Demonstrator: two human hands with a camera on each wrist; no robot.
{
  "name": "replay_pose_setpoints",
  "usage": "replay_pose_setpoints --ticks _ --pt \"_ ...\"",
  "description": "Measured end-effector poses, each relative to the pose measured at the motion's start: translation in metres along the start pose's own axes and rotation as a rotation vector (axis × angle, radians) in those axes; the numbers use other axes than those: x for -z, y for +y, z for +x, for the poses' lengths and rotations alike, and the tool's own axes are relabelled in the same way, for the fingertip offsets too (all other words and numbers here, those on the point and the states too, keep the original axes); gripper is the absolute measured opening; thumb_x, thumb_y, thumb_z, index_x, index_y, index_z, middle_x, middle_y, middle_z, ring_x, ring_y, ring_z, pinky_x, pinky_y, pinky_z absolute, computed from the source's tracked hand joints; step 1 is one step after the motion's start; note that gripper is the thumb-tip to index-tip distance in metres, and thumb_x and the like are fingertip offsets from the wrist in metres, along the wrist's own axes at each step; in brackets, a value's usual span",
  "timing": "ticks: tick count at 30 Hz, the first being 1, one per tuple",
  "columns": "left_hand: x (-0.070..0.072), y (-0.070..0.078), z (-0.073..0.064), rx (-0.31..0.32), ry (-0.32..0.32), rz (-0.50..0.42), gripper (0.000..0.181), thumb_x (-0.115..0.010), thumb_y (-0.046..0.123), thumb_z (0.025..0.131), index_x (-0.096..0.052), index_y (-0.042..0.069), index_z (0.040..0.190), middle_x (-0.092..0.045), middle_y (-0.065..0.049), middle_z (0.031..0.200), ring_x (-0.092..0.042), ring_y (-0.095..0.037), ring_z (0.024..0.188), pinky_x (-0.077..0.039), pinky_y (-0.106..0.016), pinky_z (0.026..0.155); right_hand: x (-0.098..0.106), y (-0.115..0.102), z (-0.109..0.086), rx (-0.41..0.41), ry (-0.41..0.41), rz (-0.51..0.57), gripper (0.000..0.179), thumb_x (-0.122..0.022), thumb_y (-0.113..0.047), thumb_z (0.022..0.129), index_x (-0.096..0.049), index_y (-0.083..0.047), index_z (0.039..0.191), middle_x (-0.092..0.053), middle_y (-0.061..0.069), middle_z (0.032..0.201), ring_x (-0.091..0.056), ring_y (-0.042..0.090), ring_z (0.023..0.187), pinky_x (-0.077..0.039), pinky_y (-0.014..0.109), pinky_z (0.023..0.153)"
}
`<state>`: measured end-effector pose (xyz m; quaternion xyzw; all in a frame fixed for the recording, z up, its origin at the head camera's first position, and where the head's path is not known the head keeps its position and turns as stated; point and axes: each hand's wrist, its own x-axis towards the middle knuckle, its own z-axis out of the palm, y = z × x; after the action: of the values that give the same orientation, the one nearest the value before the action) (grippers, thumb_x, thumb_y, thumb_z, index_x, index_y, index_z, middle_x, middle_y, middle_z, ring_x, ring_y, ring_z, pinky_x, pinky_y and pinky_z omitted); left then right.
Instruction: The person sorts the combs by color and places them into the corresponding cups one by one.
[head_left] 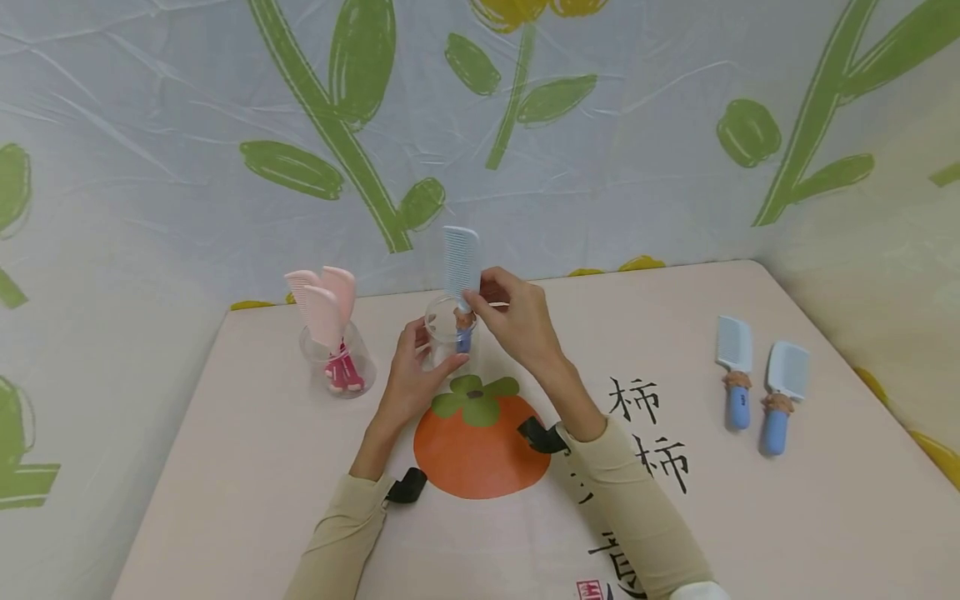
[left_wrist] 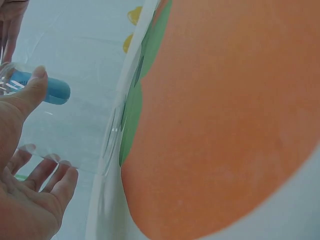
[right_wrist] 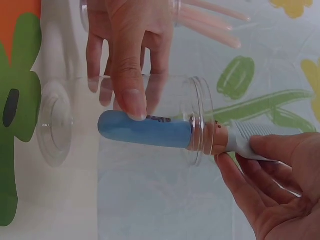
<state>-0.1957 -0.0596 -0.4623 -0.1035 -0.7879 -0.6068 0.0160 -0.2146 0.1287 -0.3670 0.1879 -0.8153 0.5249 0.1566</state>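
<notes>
Beige sleeves (head_left: 637,500) foremost, my right grip (head_left: 519,318) pinches a pale-blue comb (head_left: 461,258) upright — its handle (right_wrist: 150,132) pointing down inside the clear jar (head_left: 442,338), short of the base (right_wrist: 55,125) — while my left grip (head_left: 410,372), lower, curls round the jar.

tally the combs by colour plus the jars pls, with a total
Pink combs: 3
Blue combs: 3
Clear jars: 2
Total: 8
</notes>
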Motion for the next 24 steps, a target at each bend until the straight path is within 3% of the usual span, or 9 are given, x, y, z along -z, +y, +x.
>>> replay_pose_setpoints --ticks 7,15,24 --pt "0.0006 -0.0007 0.0021 0.000 0.002 0.010 0.077 -0.083 0.025 0.090 -0.036 0.010 0.149 -0.043 -0.009 0.143 -0.043 -0.026 0.133 -0.037 -0.046 0.118 -0.0026 0.0000 0.0008 0.024 -0.012 0.000 0.017 -0.073 -0.010 0.097 -0.068 0.000 0.110 -0.075 0.013 0.095 -0.075 0.025 0.090 -0.063 0.036 0.079" --pt "0.0013 0.0004 0.0020 -0.001 0.001 0.004 0.078 -0.083 0.024 0.090 -0.036 0.010 0.150 -0.042 -0.009 0.145 -0.042 -0.027 0.133 -0.037 -0.047 0.118 -0.0085 -0.0001 0.0006 0.025 -0.087 0.000 0.017 -0.073 -0.006 0.096 -0.067 0.003 0.110 -0.075 0.014 0.097 -0.075 0.024 0.087 -0.063 0.035 0.080" --pt "0.0008 0.0012 0.0012 0.009 -0.002 0.016 0.078 -0.083 0.024 0.090 -0.035 0.009 0.150 -0.042 -0.011 0.146 -0.042 -0.028 0.133 -0.036 -0.048 0.118 -0.0037 0.0011 -0.0002 0.027 -0.079 -0.048 0.017 -0.073 -0.006 0.096 -0.068 0.002 0.110 -0.075 0.015 0.102 -0.074 0.026 0.092 -0.062 0.039 0.080"
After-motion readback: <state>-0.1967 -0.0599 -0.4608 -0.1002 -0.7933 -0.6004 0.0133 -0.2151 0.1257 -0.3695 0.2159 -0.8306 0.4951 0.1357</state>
